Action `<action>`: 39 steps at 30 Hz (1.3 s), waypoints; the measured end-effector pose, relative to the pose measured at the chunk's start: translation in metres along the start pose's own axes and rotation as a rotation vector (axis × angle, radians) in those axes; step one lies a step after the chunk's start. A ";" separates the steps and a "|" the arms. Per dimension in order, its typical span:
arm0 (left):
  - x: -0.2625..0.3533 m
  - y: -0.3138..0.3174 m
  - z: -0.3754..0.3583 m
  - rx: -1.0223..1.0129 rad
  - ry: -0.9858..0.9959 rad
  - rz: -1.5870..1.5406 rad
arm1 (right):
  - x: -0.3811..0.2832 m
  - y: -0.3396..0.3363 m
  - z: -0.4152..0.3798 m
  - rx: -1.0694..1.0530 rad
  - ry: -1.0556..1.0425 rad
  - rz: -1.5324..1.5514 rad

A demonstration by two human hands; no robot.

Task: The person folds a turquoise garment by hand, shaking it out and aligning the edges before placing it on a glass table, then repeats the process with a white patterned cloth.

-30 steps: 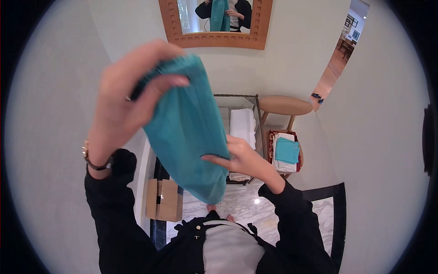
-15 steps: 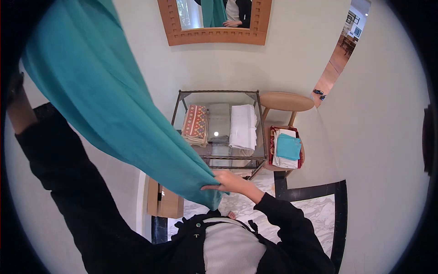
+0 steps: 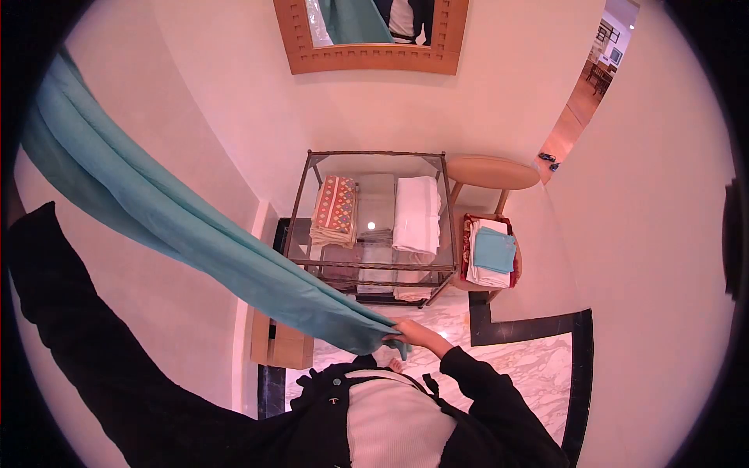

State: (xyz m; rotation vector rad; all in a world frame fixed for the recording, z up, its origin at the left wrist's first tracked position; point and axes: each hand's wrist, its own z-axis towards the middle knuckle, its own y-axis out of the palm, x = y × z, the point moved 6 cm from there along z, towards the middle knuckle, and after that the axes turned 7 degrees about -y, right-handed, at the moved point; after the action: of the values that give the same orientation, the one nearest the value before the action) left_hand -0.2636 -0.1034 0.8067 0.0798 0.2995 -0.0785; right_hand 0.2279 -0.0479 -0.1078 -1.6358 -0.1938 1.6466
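A long teal cloth stretches diagonally from the upper left edge down to the middle, gathered into lengthwise folds. My right hand grips its lower end in front of my waist, fingers closed round the fabric, and a small tail hangs below them. My left arm reaches out to the far left. Only a dark sliver of my left hand shows beside the cloth's raised end; its fingers are lost in the dark rim.
Ahead stands a glass-topped metal table bearing patterned folded fabric and white folded cloth. Right of it, a wooden chair holds a folded teal cloth on white fabric. A cardboard box sits by the left wall. A framed mirror hangs above.
The long cloth is lower and pulled into a narrower band. My right hand has moved slightly right and down; my left arm has swung further out left. The picture looks pinker.
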 end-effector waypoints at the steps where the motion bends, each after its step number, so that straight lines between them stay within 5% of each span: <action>1: 0.001 0.001 -0.009 -0.021 -0.069 0.024 | 0.004 0.000 -0.008 0.012 0.004 -0.033; 6: 0.014 -0.011 -0.082 -0.124 -0.414 0.150 | 0.021 -0.031 -0.046 0.111 0.163 -0.030; 12: -0.070 -0.021 -0.152 -0.281 -0.564 0.133 | 0.061 -0.108 -0.115 0.432 0.272 0.051; 19: -0.226 -0.055 -0.255 -0.567 -0.858 0.104 | 0.018 -0.259 -0.191 0.542 0.640 0.162; 22: -0.239 -0.062 -0.296 -0.584 -1.039 -0.018 | 0.003 -0.306 -0.227 0.652 0.738 0.222; 26: -0.244 -0.066 -0.344 -0.688 -1.052 -0.276 | -0.029 -0.350 -0.248 0.833 0.646 0.350; 30: -0.230 -0.075 -0.378 -0.577 -1.286 -0.400 | -0.078 -0.383 -0.249 0.951 0.571 0.345; 32: -0.271 -0.083 -0.403 -0.658 -1.263 -0.369 | -0.100 -0.393 -0.245 0.993 0.559 0.303; 37: -0.235 -0.076 -0.431 -0.444 -1.491 -0.534 | -0.074 -0.431 -0.300 1.215 0.307 0.450; 39: -0.220 -0.058 -0.444 -0.449 -1.441 -0.493 | -0.069 -0.445 -0.290 1.286 0.310 0.432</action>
State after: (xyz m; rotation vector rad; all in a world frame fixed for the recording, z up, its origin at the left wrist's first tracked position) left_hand -0.6071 -0.1063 0.4455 -0.4948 -1.1157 -0.5205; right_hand 0.6633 0.0918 0.1719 -0.8671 1.2012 1.2457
